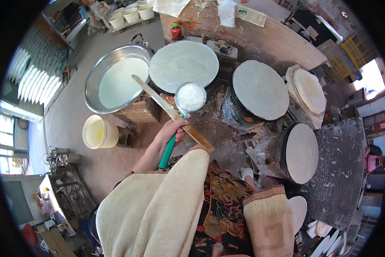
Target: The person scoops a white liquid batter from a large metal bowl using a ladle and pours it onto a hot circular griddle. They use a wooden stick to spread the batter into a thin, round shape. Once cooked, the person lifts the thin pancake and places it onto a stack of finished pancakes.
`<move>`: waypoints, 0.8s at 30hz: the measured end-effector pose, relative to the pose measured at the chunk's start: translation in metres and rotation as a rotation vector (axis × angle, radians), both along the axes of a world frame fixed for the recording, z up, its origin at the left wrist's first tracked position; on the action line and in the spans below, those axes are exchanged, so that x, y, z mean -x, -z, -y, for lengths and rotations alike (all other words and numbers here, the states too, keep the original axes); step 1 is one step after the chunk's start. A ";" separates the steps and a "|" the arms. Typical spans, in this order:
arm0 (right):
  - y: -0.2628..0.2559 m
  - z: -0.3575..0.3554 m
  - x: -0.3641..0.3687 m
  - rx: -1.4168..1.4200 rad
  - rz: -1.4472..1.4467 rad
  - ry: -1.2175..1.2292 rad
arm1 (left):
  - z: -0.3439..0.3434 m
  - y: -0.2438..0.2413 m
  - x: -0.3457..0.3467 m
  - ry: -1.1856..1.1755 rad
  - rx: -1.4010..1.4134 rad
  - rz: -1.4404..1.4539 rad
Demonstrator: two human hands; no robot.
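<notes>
My left hand point(173, 131) is closed around the green handle point(169, 151) of a ladle and a flat wooden stick point(192, 131). White, floury-looking matter fills the ladle's bowl point(190, 96), in front of the nearest edge of a large round griddle point(183, 62). The stick's pale-coated far end points toward a stainless steel basin point(91, 77) of milky white liquid point(125, 85). My right hand is out of view. Two more round griddles, one at the right point(260, 90) and one nearer me point(302, 153), stand on blackened stoves. Pale surfaces cover all three.
A cream bucket point(110, 131) holding yellowish liquid stands below the basin. Pale flat rounds point(309, 90) are stacked at the right, beside a dark, spattered board point(333, 173). Behind the griddles rises a low wall point(195, 25) with a red bottle point(176, 32). Towels point(154, 208) hang over me.
</notes>
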State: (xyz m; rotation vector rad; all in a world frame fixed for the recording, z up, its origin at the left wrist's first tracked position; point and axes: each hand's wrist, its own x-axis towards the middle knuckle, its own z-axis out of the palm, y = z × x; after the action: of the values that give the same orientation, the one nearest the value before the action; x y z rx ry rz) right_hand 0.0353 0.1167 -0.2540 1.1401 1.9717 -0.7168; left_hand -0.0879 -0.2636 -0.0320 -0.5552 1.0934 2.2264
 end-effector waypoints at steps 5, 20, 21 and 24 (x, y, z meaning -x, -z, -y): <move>0.016 0.012 0.049 0.096 -0.164 -0.732 | 0.018 0.003 -0.022 -0.173 0.036 0.030; 0.009 -0.034 0.124 0.075 -0.188 -1.010 | -0.017 0.029 -0.066 -0.581 -0.042 0.151; -0.005 -0.038 0.122 0.079 -0.149 -0.973 | -0.022 0.030 -0.064 -0.580 -0.010 0.147; 0.022 -0.059 0.104 0.120 -0.106 -1.006 | -0.029 0.029 -0.058 -0.542 -0.029 0.167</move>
State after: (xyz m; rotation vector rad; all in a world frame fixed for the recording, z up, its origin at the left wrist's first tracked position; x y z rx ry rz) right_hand -0.0689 0.1760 -0.2763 -0.0426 2.2005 -0.3303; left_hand -0.0301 -0.2346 -0.0608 -1.1102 0.8961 2.5800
